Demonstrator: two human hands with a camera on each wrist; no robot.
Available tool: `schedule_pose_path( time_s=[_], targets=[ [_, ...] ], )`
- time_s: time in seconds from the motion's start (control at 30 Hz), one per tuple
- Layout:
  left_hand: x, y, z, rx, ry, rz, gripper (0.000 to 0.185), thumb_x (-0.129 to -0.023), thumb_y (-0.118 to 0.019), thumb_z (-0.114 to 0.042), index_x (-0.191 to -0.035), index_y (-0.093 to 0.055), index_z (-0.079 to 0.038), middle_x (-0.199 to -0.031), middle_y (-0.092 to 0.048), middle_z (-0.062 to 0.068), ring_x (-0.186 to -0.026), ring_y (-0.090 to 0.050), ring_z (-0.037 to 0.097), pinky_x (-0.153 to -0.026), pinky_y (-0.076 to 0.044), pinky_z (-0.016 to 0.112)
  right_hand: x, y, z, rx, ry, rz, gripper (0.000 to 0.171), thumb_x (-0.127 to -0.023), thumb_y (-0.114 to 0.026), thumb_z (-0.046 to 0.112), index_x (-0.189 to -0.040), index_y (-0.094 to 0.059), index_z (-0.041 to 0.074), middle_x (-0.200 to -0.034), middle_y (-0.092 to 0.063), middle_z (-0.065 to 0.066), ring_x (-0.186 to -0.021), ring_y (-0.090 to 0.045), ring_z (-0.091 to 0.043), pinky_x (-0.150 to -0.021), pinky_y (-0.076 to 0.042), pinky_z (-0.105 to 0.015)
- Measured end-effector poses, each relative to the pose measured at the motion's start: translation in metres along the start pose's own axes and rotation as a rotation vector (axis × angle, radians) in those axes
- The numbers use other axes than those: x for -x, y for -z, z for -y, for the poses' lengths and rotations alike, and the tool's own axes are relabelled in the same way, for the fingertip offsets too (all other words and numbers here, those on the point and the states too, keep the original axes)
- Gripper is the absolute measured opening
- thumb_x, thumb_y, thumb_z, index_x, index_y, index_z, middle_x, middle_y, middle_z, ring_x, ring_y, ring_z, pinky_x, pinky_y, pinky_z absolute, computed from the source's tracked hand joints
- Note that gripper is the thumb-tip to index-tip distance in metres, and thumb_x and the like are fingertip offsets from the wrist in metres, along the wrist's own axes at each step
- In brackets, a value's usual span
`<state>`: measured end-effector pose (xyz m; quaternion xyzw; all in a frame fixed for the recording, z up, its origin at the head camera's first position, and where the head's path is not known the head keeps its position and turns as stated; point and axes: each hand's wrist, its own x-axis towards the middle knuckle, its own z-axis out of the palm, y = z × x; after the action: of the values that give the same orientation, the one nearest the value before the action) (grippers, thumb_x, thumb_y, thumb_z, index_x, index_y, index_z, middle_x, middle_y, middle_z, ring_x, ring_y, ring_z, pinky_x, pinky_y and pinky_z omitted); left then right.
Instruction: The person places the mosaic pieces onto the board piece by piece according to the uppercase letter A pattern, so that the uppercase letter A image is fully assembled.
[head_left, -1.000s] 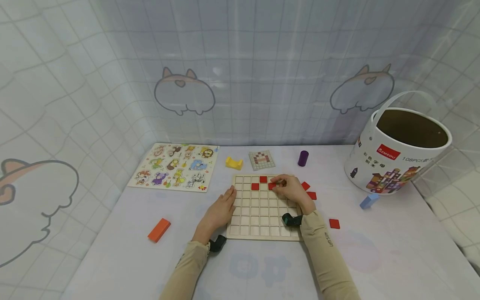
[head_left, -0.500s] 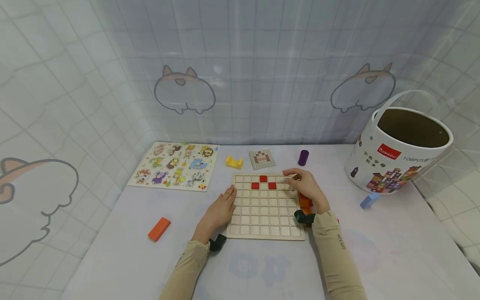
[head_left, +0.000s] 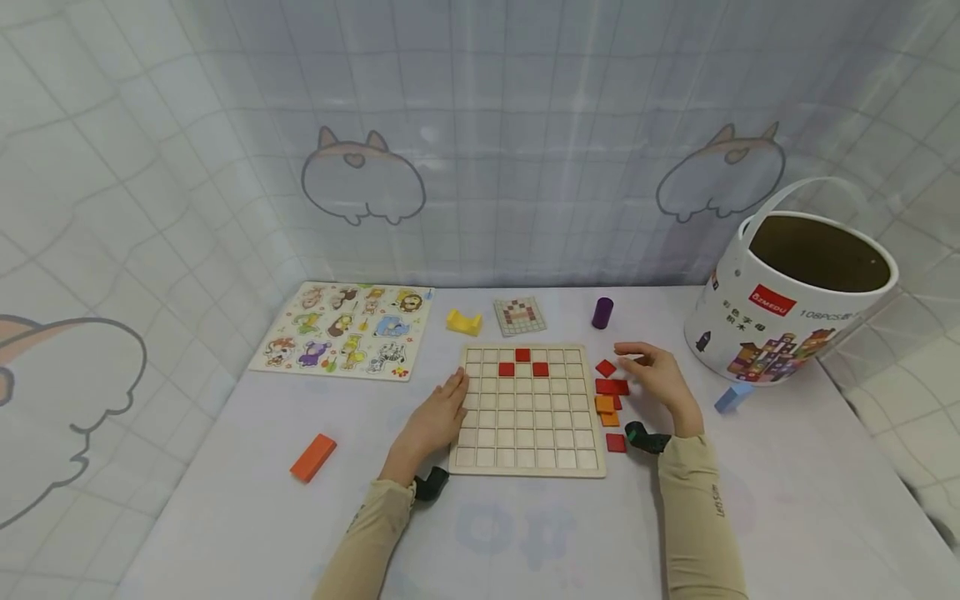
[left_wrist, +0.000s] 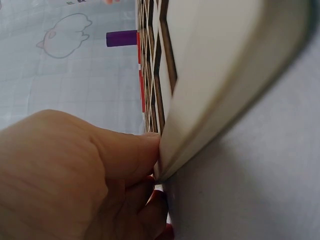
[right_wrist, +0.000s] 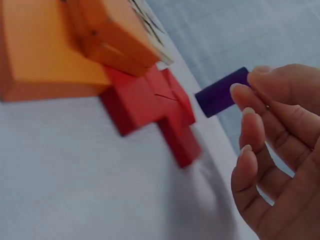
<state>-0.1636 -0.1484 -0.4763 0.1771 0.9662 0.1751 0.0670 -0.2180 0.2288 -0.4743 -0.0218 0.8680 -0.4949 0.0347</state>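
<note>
Wooden grid board (head_left: 527,412) flat; loose red tiles (head_left: 611,387) beside.

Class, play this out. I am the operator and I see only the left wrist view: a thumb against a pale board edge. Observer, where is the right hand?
Observer: The right hand is beside the loose red tiles, right of the grid board. Its fingers are loosely curled and empty.
Operator: How many tiles sit in the board?
Observer: Three placed red tiles, near its far edge.
Operator: What stands further right?
Observer: A white bucket with an open top.
</note>
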Motion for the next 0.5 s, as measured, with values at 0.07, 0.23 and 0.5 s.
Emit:
schedule_pose_path(
  time_s=[0.07, 0.23, 0.5],
  targets=[
    [0.0, 0.0, 0.0, -0.003, 0.001, 0.006, 0.056, -0.101, -0.047, -0.015, -0.149, -0.028, 0.005, -0.159, -0.024, 0.019, -0.147, -0.027, 0.033, -0.121, -0.026, 0.049, -0.001, -0.003, -0.003, -0.024, -0.008, 0.009, 0.036, -0.097, -0.057, 0.019, -0.13, -0.06, 0.004, -0.128, -0.062, -0.019, -0.094, -0.058, -0.025, -0.073, -0.045, -0.023],
    [0.001, 0.0, -0.001, 0.008, 0.003, 0.01, 0.056, -0.1, -0.048, -0.013, -0.149, -0.029, 0.006, -0.159, -0.024, 0.019, -0.147, -0.026, 0.034, -0.121, -0.026, 0.05, -0.006, -0.012, -0.009, -0.021, -0.047, 0.067, 0.035, -0.097, -0.053, 0.015, -0.131, -0.059, 0.009, -0.121, -0.059, -0.017, -0.096, -0.051, -0.025, -0.075, -0.043, -0.023],
    [0.001, 0.0, -0.001, -0.002, 0.004, -0.006, 0.055, -0.101, -0.048, -0.014, -0.149, -0.029, 0.005, -0.159, -0.025, 0.019, -0.147, -0.028, 0.033, -0.121, -0.026, 0.048, -0.009, -0.015, -0.013, 0.086, 0.034, 0.083, 0.041, -0.087, -0.055, -0.002, -0.126, -0.063, 0.006, -0.08, -0.05, -0.008, -0.074, -0.045, -0.02, -0.057, -0.037, -0.021]
  ],
)
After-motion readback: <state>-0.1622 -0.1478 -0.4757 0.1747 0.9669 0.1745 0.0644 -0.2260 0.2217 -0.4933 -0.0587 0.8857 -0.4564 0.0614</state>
